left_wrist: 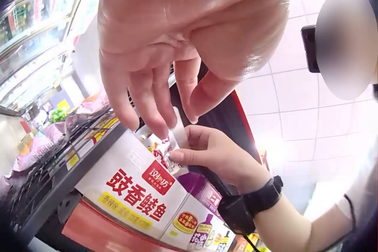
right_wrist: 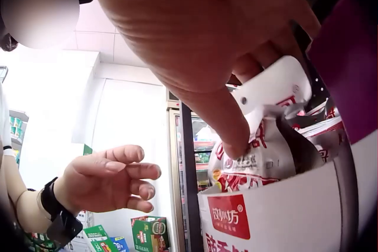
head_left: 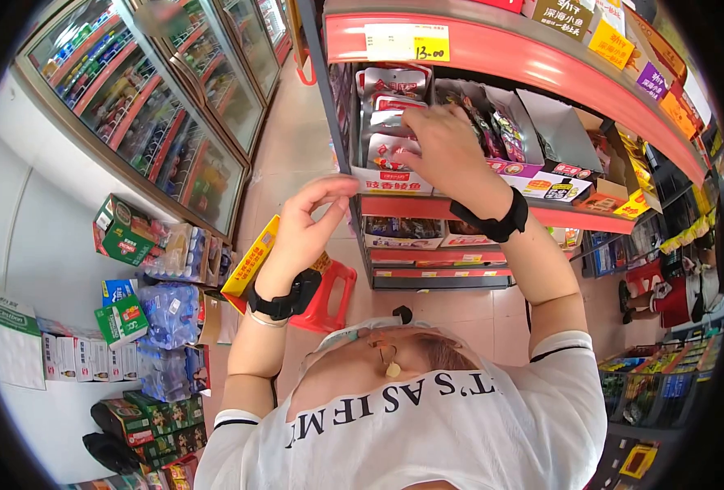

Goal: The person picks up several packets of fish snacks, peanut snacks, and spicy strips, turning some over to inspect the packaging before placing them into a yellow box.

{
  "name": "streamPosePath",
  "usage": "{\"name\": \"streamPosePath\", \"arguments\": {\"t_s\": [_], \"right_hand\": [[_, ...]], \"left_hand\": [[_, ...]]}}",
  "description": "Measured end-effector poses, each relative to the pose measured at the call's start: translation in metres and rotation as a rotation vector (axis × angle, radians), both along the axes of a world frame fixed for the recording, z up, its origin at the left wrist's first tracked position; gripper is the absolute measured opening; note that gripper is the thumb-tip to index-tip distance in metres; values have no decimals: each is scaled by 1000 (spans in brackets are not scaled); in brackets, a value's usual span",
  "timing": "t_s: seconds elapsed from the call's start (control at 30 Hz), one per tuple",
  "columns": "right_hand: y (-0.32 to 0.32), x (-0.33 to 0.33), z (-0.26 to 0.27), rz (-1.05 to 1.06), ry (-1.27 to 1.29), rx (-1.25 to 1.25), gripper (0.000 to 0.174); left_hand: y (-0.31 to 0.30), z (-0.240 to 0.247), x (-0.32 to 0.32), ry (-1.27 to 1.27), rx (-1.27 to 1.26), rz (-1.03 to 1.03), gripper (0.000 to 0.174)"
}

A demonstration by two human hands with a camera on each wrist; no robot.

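Note:
My right hand point(head_left: 447, 147) reaches into an open white cardboard box point(head_left: 390, 184) on the shelf. Its thumb lies on the front of a silver and red snack pouch point(right_wrist: 248, 160), and the fingers go behind the pouch's upper edge, pinching it; the fingertips are partly hidden. More silver pouches point(head_left: 390, 80) stand in rows in the same box. My left hand point(head_left: 317, 219) hovers just off the box's front left corner, fingers loosely bent and nothing in them. Red Chinese lettering marks the box front point(left_wrist: 139, 190).
Other snack boxes point(head_left: 554, 122) stand to the right on this shelf. A shelf edge point(head_left: 492, 41) with a price tag point(head_left: 408, 42) hangs above. Drink fridges point(head_left: 158, 90) line the left, with bottle packs point(head_left: 170, 314) on the floor. A red stool point(head_left: 329, 298) stands below my left hand.

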State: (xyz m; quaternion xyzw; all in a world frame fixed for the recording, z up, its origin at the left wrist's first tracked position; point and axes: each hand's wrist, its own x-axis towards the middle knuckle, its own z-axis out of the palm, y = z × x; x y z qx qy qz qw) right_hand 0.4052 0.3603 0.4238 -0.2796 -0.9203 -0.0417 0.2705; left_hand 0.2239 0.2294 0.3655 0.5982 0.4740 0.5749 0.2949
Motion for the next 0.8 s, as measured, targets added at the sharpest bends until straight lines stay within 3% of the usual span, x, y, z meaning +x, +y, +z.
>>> {"name": "streamPosePath", "arguments": {"t_s": [0.07,0.17,0.27,0.33,0.4,0.5,0.63,0.7,0.73,0.8], "right_hand": [[-1,0,-3,-24,-58,-106,37],[3,2,-9,27,48,-61,32],[-6,6,-5,41,151,-219,25],[-6,10,0,117,387,-114,21],[-15,20,12,67,396,-144,23],[-30,30,19,183,632,-166,29],[-60,31,17,308,469,-347,25],[-71,24,5,355,375,-433,25],[-75,19,0,396,282,-516,26],[-81,7,-11,445,199,-506,27]], "left_hand": [[0,-3,0,-26,13,13,22],[3,-9,1,-63,28,34,23],[-1,-11,4,-95,-20,31,27],[-1,-11,5,-109,-57,19,30],[-3,-14,5,-80,-13,34,39],[-13,-6,10,-54,-11,118,53],[-27,-5,13,6,31,149,63],[-37,-6,11,-16,68,-76,62],[-44,-7,10,-14,68,-71,62],[-58,-10,11,-319,-343,-226,54]]}}
